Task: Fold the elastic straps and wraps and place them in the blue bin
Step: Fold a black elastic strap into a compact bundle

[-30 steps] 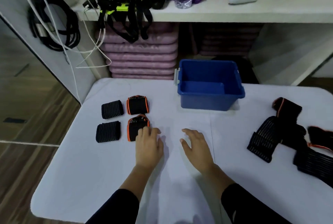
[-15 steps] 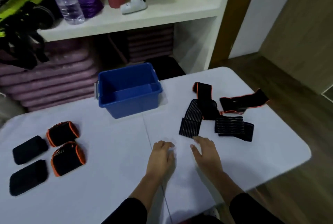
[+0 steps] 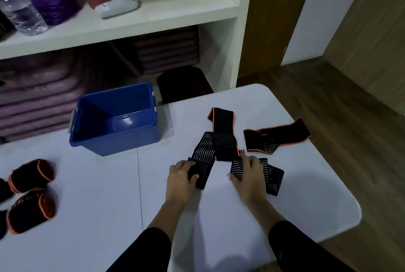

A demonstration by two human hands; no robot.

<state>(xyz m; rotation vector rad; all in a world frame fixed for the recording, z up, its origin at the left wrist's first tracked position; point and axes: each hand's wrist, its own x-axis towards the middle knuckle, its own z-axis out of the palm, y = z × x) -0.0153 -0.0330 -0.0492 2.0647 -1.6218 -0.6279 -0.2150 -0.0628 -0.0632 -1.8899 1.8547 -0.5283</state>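
Several unfolded black elastic wraps lie tangled on the right of the white table (image 3: 109, 195). My left hand (image 3: 179, 179) pinches the near end of a striped black wrap (image 3: 205, 151), thumb on top. My right hand (image 3: 246, 178) presses flat on a second striped wrap (image 3: 271, 178). An orange-edged strap (image 3: 223, 118) runs away behind them, and another orange-edged strap (image 3: 282, 132) lies to the right. The blue bin (image 3: 118, 138) stands empty at the back centre. Two folded orange-edged wraps (image 3: 31, 175) (image 3: 30, 212) sit at the far left.
Dark folded wraps are cut off at the left edge. Behind the table is a white shelf (image 3: 153, 22) with bottles and a white game controller (image 3: 119, 1), with purple mats stacked below. The table's right edge drops to a wooden floor (image 3: 350, 140).
The view has swung right. Both hands moved from the bare table centre to the pile of unfolded wraps; the left now grips a striped wrap's end and the right rests on another.
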